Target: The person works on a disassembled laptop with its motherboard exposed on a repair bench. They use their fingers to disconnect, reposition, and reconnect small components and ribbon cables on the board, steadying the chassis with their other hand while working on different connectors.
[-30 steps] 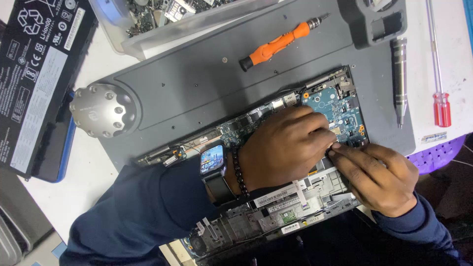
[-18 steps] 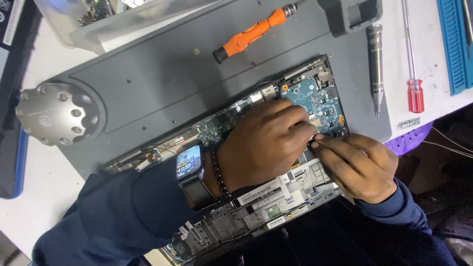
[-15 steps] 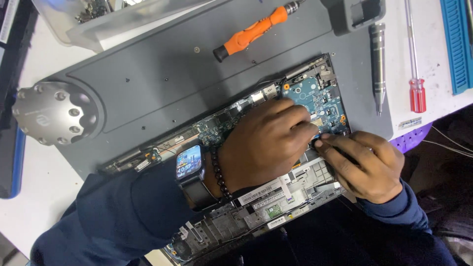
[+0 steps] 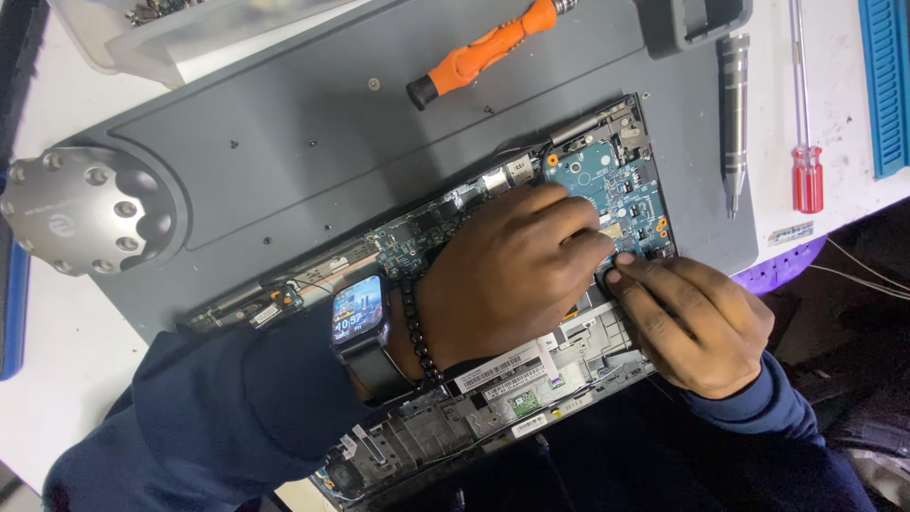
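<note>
On the grey mat, an opened laptop (image 4: pixel 445 417) lies slantwise. Left hand (image 4: pixel 512 275) presses flat, fingers loose, beside its blue circuit board (image 4: pixel 607 185); right hand (image 4: pixel 697 322) pinches something hidden there. Orange screwdriver (image 4: pixel 483 47) lies apart.

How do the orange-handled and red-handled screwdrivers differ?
The orange-handled screwdriver lies slanted on the grey mat; the red-handled screwdriver lies nearly upright in frame on the white table. The orange handle is thick and long, the red one short on a thin shaft. Neither is touched by a hand.
</note>
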